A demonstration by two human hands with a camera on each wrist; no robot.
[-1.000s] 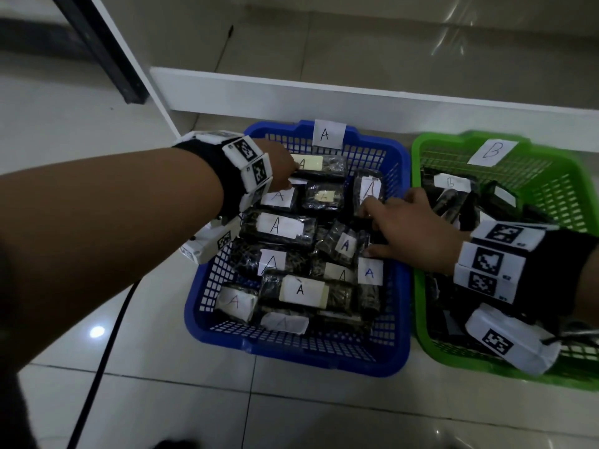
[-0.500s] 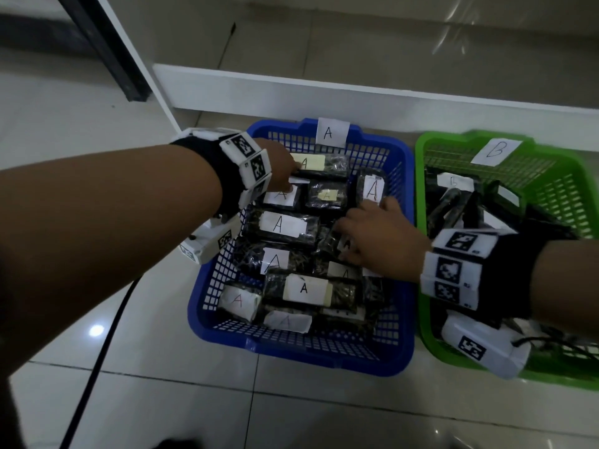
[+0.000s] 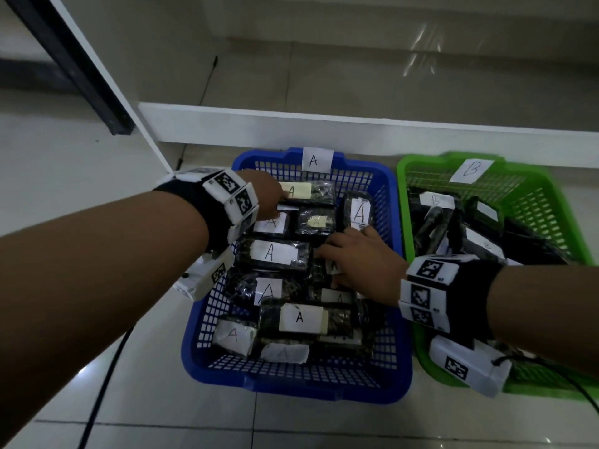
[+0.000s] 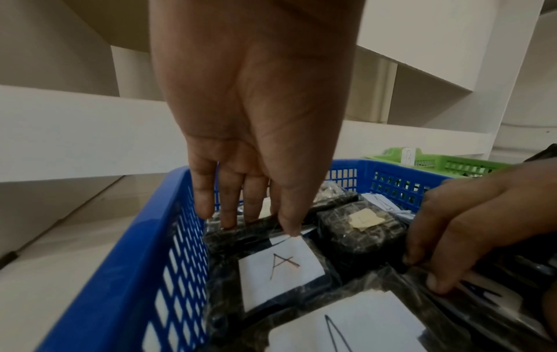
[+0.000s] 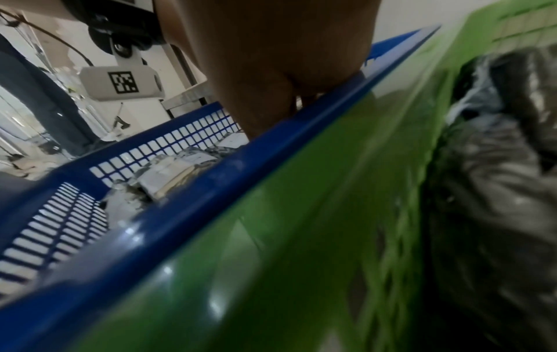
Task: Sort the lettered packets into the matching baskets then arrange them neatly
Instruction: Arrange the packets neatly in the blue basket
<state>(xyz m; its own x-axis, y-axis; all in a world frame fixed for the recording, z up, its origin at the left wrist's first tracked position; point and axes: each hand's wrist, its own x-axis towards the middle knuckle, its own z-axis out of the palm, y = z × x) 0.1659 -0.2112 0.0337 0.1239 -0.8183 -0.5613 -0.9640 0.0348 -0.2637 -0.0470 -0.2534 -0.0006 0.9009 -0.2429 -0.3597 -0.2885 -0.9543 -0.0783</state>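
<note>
lying label-up in the blue basket [image 3: 393,222], dark packets [image 3: 270,254]; left hand [image 4: 256,133] fingers straight, touching one; right hand [image 3: 363,264] pinches another.

The floor [image 3: 324,426] was laid in pale glossy tiles with thin dark grout lines, and a small bright spot of light reflected off it at the lower left. A white shelving unit [image 3: 324,131] ran across the back, its lowest shelf sitting just above the floor. A black bar [image 3: 74,63], perhaps a frame member, slanted behind the unit's white side panel.
</note>
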